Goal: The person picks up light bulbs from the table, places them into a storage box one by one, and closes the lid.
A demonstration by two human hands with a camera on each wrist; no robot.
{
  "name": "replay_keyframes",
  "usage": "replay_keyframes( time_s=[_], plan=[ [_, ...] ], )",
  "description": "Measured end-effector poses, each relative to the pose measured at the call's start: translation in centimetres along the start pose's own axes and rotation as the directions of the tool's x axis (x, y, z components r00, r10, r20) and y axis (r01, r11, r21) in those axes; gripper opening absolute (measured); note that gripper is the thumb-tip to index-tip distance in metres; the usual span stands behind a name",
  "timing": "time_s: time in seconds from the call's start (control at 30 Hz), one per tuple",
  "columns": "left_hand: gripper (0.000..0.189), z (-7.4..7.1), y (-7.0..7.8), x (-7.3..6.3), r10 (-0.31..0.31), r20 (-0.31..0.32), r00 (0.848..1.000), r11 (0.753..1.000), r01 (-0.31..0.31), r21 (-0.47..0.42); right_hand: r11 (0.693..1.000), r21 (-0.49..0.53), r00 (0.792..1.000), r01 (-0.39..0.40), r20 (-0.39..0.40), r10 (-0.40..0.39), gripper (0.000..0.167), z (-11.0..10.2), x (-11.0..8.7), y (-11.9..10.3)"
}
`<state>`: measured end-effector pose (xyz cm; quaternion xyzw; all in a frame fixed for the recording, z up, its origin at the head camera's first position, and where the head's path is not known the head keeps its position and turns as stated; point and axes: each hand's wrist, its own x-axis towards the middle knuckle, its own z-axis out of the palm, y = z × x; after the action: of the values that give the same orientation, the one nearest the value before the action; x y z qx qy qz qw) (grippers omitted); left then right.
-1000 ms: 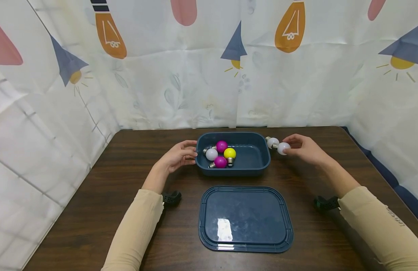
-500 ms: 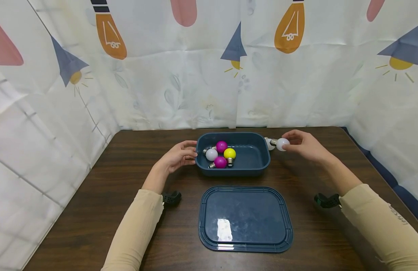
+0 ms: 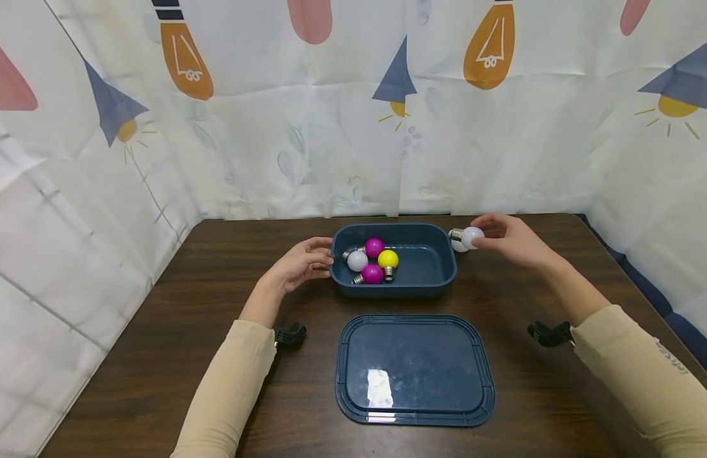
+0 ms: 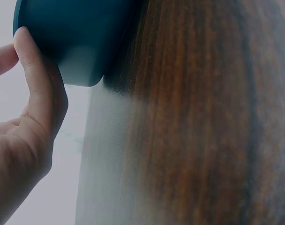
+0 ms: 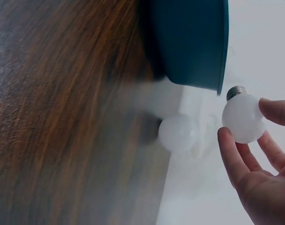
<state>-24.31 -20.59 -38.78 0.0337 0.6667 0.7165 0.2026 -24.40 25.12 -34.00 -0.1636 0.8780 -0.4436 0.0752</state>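
Observation:
My right hand (image 3: 513,242) pinches a white light bulb (image 3: 473,237) by its globe between thumb and fingertips, just off the right end of the dark blue bin (image 3: 424,291). Its metal screw base points left toward the bin, as the bulb (image 5: 243,117) in the right wrist view also shows. A second white bulb (image 5: 177,133) lies on the table below, partly hidden by the held one in the head view. Inside the bin are two magenta bulbs (image 3: 375,247), a yellow bulb (image 3: 388,259) and a white bulb (image 3: 357,261). My left hand (image 3: 298,262) touches the bin's left end with relaxed fingers.
A flat dark blue tray (image 3: 416,369) with a raised rim lies on the brown wooden table (image 3: 158,356), nearer than the bin. Behind the table hangs a white printed curtain (image 3: 330,146), close to its far edge.
My right hand has lifted the white bulb and carried it slightly left and up toward the bin's right end. The left hand and the bin hold their places.

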Motion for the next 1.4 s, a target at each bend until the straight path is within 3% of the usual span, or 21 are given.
replay_keyframes(
  time_s=[0.4, 0.93, 1.4],
  plan=[
    [0.06, -0.1, -0.2, 0.1, 0.003, -0.001, 1.0, 1.0, -0.003, -0.008, 1.0, 0.009, 1.0, -0.001, 0.024, 0.001, 0.05, 0.7, 1.1, -1.8],
    [0.061, 0.0, -0.1, 0.0, 0.005, -0.003, 1.0, 1.0, -0.005, -0.006, 0.997, 0.073, 0.997, 0.027, 0.071, -0.032, 0.045, 3.3, 3.6, -3.0],
    [0.06, 0.0, 0.0, -0.1, 0.006, -0.003, 1.0, 1.0, -0.006, 0.003, 0.998, 0.031, 0.995, 0.052, 0.086, -0.055, 0.042, 5.4, 5.0, -3.5]
  ],
)
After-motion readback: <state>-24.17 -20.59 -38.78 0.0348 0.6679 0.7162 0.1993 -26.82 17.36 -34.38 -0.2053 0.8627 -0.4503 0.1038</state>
